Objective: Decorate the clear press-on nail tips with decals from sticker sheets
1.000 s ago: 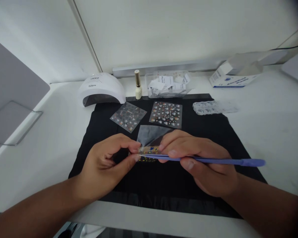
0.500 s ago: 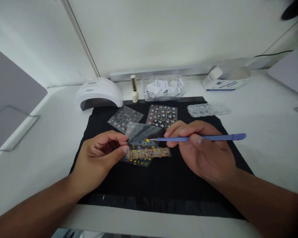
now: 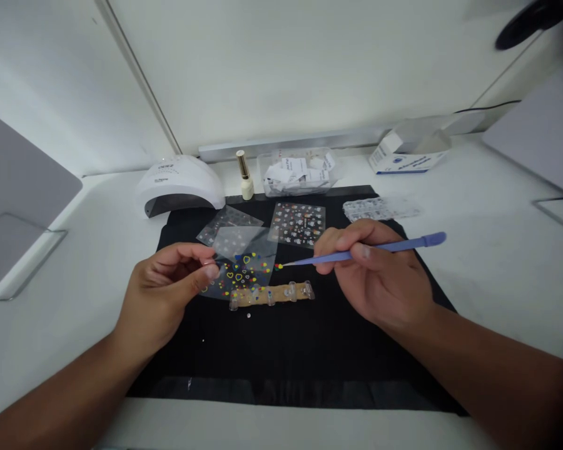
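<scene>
My left hand (image 3: 166,290) pinches the left edge of a clear sticker sheet (image 3: 241,267) printed with small coloured hearts, its clear cover film peeled up behind. My right hand (image 3: 375,278) grips blue tweezers (image 3: 356,252) whose tip holds a tiny coloured sticker just right of the sheet. Below the sheet a tan strip (image 3: 272,294) with several clear nail tips lies on the black mat (image 3: 291,350).
Two more sticker sheets (image 3: 298,223) (image 3: 228,224) lie farther back on the mat. Behind them stand a white nail lamp (image 3: 178,184), a small polish bottle (image 3: 244,176), a clear tub of paper slips (image 3: 295,172), a clear nail-tip tray (image 3: 378,209) and a white box (image 3: 410,153).
My hands have drawn apart; the tweezers lifted a small sticker off the sheet and moved right. The strip of nail tips, hidden before, now lies uncovered on the mat.
</scene>
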